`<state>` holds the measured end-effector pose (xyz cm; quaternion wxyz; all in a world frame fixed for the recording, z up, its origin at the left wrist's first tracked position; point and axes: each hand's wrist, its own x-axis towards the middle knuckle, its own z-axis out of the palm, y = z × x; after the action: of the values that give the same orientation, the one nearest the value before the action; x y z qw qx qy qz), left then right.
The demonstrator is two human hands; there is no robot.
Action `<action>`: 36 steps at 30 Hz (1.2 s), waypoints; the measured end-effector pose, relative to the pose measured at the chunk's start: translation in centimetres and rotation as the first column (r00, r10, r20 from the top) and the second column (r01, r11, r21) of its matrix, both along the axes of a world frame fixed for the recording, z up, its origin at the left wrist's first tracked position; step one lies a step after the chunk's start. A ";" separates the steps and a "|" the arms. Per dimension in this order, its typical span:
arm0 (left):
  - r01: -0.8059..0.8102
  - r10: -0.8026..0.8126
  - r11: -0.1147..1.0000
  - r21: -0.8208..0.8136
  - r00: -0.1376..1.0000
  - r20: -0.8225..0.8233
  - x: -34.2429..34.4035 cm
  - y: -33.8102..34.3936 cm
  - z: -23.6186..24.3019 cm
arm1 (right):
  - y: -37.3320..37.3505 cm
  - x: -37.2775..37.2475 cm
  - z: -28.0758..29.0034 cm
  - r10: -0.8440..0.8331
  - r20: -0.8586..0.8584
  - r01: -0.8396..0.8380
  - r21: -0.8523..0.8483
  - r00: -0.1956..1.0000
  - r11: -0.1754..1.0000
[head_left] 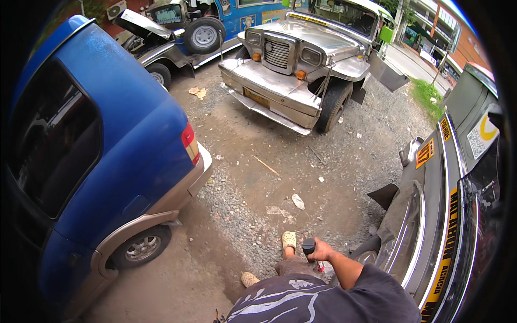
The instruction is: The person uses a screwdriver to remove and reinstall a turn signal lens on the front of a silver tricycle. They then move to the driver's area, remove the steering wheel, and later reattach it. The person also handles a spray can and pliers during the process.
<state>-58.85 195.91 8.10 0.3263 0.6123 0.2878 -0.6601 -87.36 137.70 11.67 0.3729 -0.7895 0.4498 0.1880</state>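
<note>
My right hand is closed around a dark, black-capped object beside my right thigh. A small red part shows just below the hand; most of the object is covered by my fingers, so its kind is unclear. My left hand does not show. At the lower edge, left of my dark shirt, the tips of some thin dark items stick up; what bears them is out of sight. My feet in beige clogs are on the gravel, the right one ahead of the left.
A blue car stands close on the left, a grey-metal vehicle close on the right. Ahead is a silver jeepney; behind it, a vehicle with a raised hood. Litter and a stick lie on the gravel ground.
</note>
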 end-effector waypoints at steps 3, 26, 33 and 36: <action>-0.023 0.022 1.000 -0.020 0.999 -0.028 -0.9 1.3 -0.8 | 0.5 0.1 0.6 0.054 -0.037 -0.055 -0.037 0.998 0.998; -0.006 0.003 0.999 -0.038 0.996 -0.093 0.2 7.3 -3.2 | 5.9 2.7 3.1 0.203 -0.067 -0.207 -0.047 0.977 0.977; -0.021 0.021 1.000 -0.005 0.998 -0.067 -2.5 7.9 -1.3 | 4.1 1.2 1.6 0.049 -0.099 -0.055 -0.057 0.994 0.997; -0.013 0.014 1.000 0.006 0.999 -0.049 -2.6 6.6 -0.7 | 2.5 0.9 1.9 0.009 -0.044 -0.011 -0.056 0.999 0.998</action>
<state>-61.40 202.46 7.41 0.3219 0.5950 0.3016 -0.6718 -86.49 140.19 13.61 0.3397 -0.7975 0.4590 0.1945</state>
